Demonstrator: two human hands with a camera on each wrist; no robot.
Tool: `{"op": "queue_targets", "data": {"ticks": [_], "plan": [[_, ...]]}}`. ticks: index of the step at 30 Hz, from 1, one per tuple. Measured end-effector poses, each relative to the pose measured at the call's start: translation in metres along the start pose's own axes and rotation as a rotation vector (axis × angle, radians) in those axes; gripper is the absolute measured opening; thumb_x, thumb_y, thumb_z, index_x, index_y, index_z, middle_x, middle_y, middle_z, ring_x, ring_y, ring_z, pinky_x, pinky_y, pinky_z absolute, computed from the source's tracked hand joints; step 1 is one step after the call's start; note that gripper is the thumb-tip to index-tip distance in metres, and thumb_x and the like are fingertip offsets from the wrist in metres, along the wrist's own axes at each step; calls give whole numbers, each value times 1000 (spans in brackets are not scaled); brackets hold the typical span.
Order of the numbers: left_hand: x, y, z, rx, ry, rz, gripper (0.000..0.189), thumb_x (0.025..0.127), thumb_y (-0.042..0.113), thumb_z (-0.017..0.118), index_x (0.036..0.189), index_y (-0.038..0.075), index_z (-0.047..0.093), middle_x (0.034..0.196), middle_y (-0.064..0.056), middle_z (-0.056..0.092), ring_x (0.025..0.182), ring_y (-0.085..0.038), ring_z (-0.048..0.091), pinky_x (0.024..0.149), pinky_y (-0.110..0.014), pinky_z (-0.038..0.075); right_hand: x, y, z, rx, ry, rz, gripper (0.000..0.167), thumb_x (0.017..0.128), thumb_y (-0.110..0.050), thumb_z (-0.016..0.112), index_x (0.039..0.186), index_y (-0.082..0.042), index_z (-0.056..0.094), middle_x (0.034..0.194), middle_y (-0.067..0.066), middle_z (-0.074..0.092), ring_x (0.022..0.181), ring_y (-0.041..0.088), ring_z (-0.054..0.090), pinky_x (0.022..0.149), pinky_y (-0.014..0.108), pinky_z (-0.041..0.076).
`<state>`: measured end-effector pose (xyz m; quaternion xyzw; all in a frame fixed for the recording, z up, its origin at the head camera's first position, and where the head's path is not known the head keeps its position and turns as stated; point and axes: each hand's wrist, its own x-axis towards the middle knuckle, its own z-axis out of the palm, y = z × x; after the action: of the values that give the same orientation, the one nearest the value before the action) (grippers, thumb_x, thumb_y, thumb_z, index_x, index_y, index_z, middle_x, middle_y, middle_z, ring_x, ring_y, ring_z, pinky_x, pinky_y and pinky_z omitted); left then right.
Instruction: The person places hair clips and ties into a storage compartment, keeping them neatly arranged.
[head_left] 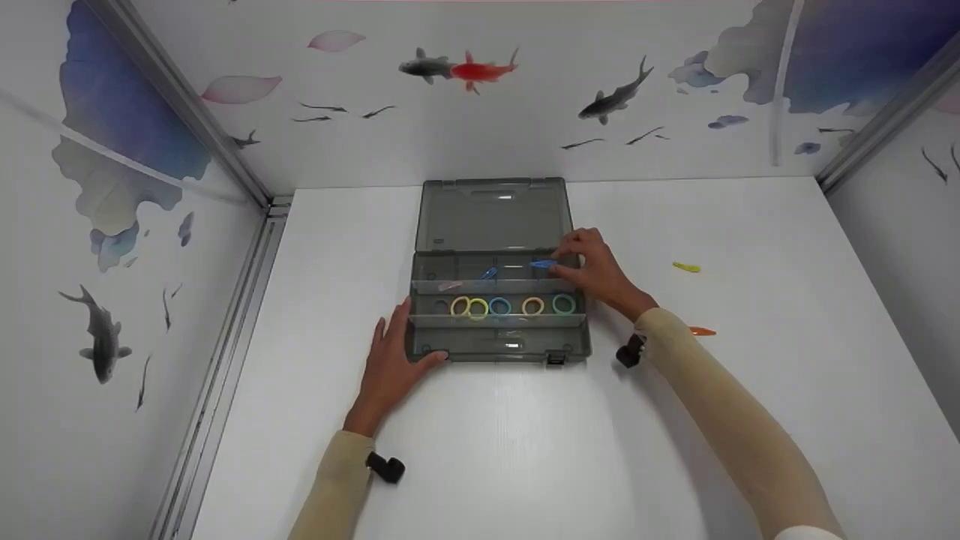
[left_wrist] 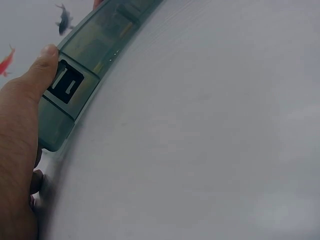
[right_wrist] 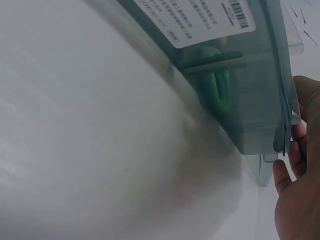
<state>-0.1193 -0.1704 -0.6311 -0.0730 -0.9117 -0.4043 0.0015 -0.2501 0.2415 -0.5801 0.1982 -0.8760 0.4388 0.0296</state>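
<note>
A grey translucent divided box (head_left: 499, 358) lies with its lid (head_left: 491, 217) folded back. My right hand (head_left: 596, 262) pinches a blue hair clip (head_left: 543, 264) over the back row, at its right end. In that row are another blue clip (head_left: 489, 274) and, near the divider, a pink clip (head_left: 450, 286). Coloured rings, among them a green one (head_left: 563, 304), stand in the middle row. My left hand (head_left: 390, 364) rests against the front left corner, fingers along the side and thumb (left_wrist: 47, 62) on the front edge by a latch (left_wrist: 65, 82). The right fingertips are partly hidden behind the box in the right wrist view.
To the right on the white table (head_left: 495, 450) lie a yellow clip (head_left: 686, 267) and an orange clip (head_left: 703, 331), the latter partly behind the right sleeve. A fish-patterned wall (head_left: 495, 127) rises close behind the lid. Metal rails (head_left: 240, 300) border the left side.
</note>
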Motion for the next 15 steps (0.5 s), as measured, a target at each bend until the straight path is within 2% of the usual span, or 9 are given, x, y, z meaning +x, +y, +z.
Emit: {"op": "queue_targets", "data": {"ticks": [9,15], "plan": [[1,-3,1,12,5,6,119,90,75,79,179,28,15,183,-6,25,169,-43,14,133,-64,20,0,0,0,-1,-13,36,14,99,-11,85,109,-3,83,131,16,61,129,34,47,115,54,39],[1,-1,1,13,2,-1,120,89,77,78,179,29,16,182,-6,26,168,-43,15,133,-65,20,-4,1,-3,7,10,11,14,98,-10,86,109,-3,82,132,17,62,129,34,49,113,55,40]]}}
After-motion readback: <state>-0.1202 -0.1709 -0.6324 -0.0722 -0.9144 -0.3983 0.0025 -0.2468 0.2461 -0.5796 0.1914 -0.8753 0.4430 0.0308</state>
